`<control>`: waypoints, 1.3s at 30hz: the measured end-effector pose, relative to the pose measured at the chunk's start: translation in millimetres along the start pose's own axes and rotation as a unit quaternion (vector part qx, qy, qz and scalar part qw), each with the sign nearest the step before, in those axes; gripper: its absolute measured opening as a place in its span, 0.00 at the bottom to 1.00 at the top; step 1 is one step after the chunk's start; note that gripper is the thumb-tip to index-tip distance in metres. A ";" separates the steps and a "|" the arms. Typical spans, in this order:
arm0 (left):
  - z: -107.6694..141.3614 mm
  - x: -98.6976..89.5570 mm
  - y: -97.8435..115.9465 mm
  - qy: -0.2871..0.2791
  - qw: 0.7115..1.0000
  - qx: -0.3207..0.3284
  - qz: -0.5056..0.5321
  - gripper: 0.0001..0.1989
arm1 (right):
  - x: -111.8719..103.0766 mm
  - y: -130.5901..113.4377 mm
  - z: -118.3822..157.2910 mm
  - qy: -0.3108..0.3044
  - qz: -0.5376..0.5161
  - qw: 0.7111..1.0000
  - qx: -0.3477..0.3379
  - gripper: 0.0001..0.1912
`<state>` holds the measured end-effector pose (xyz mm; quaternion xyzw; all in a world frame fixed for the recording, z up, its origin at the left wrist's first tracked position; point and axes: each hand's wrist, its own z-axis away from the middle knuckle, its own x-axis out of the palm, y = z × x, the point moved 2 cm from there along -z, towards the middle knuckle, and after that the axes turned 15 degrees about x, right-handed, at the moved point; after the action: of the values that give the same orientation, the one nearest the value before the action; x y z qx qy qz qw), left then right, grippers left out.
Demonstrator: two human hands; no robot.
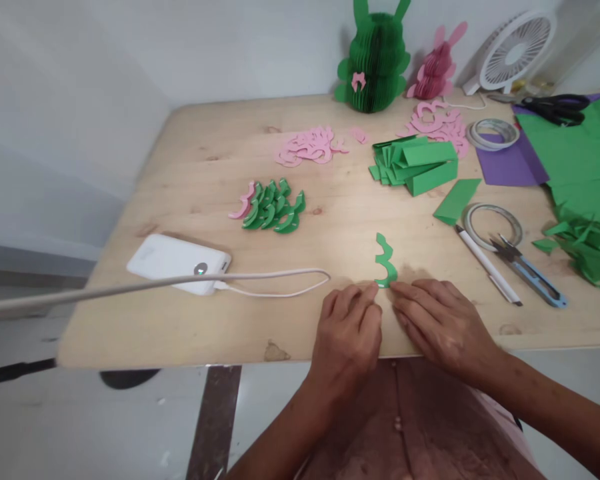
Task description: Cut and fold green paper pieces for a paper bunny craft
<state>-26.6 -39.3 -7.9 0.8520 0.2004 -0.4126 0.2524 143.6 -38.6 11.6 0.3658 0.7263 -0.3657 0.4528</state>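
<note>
Your left hand and right hand sit slightly apart, fingertips at the near end of one wavy green strip flat on the table; whether either pinches it, you can't tell. Right of your hands lie one pen, one pair of blue snips overlapping the nearer of two tape rolls, and folded green papers farther ahead. Left, a cable crosses one power bank. Beyond your hands are curved cutouts, two paper rabbits and one fan.

curled left hand beside right hand
</note>
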 end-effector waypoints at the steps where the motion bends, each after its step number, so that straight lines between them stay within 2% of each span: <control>1: 0.3 -0.1 0.3 0.001 1.000 -0.001 0.000 0.06 | 0.1 -0.2 0.1 0.002 0.000 1.000 0.001 0.09; 5: -0.4 -1.1 1.3 0.001 1.000 0.004 -0.007 0.06 | 0.5 -1.2 -0.7 0.006 -0.003 1.000 0.005 0.08; 11: -4.6 -0.4 3.4 -0.052 0.997 0.048 -0.035 0.04 | 1.9 -1.1 -1.1 0.010 -0.001 1.000 0.003 0.08; 14: -5.0 0.4 4.0 -0.064 0.996 0.046 -0.038 0.04 | 2.7 -0.4 -0.7 0.012 0.003 1.000 0.000 0.08; 26: -2.1 -0.2 5.2 -0.016 0.999 -0.015 -0.042 0.04 | 3.8 1.8 0.8 0.004 -0.001 1.000 0.005 0.09; 32: -5.3 0.0 7.3 -0.056 0.997 0.033 -0.032 0.06 | 4.9 2.1 2.0 0.005 -0.009 1.000 0.004 0.09; 39: -3.1 -2.2 8.1 -0.035 0.999 0.025 -0.005 0.04 | 0.0 4.2 0.5 0.023 -0.050 0.998 0.039 0.08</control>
<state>-21.6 -44.2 -2.3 0.8423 0.1854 -0.4480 0.2356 147.5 -37.1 10.6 0.3550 0.7391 -0.4075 0.4019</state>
